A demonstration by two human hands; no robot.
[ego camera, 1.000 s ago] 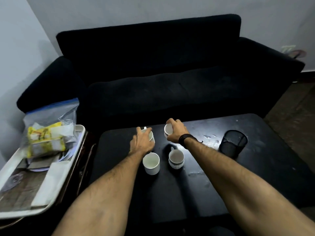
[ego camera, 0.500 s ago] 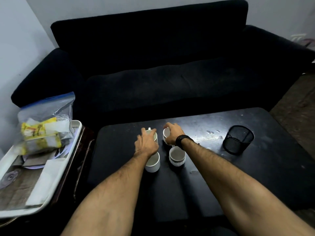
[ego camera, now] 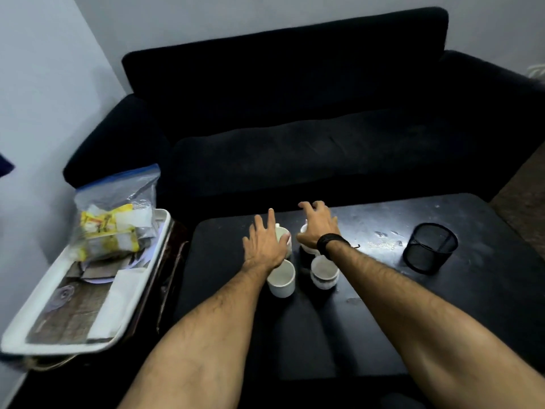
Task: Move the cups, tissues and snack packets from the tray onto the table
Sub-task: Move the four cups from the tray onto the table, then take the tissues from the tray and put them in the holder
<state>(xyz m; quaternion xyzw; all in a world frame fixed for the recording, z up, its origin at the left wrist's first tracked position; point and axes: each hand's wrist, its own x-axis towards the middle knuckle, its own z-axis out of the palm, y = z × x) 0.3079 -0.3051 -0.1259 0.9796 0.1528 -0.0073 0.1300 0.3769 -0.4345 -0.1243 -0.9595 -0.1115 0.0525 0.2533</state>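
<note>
Fingers (ego camera: 269, 219) of the left hand (ego camera: 264, 245) are spread loose and straight over a white ceramic cup (ego camera: 283, 233) at the far left of a cluster, with nothing gripped; whether the palm touches the rim cannot be told. Those of the right hand (ego camera: 318, 228), which wears a black wrist strap (ego camera: 331, 245), are splayed and slightly curled above a second white cup (ego camera: 306, 249), mostly hidden beneath it, and they clasp nothing either.

Altogether 4 white cups stand close together on the black low table (ego camera: 368, 320). The 2 nearer ones are plain to see: a taller white cup (ego camera: 281, 278) just under the left wrist and a squat white cup with a dark band (ego camera: 324, 274) beside the right forearm. Each stands upright with its mouth up.

Well apart to the right on the same table stands a black wire-mesh cylindrical holder (ego camera: 429, 247), near some pale smears on the tabletop.

Left of the table, a white rectangular tray (ego camera: 44, 343) rests on a dark side stand. At its far end a clear zip-top plastic bag with a blue seal (ego camera: 115, 214) stands, holding yellow and white snack packets (ego camera: 109, 231). Folded white tissues (ego camera: 115, 302) lie along the tray's right side, and some paper lies between them and the bag.

Behind everything sits a black fabric sofa (ego camera: 295, 113) against a pale wall.
</note>
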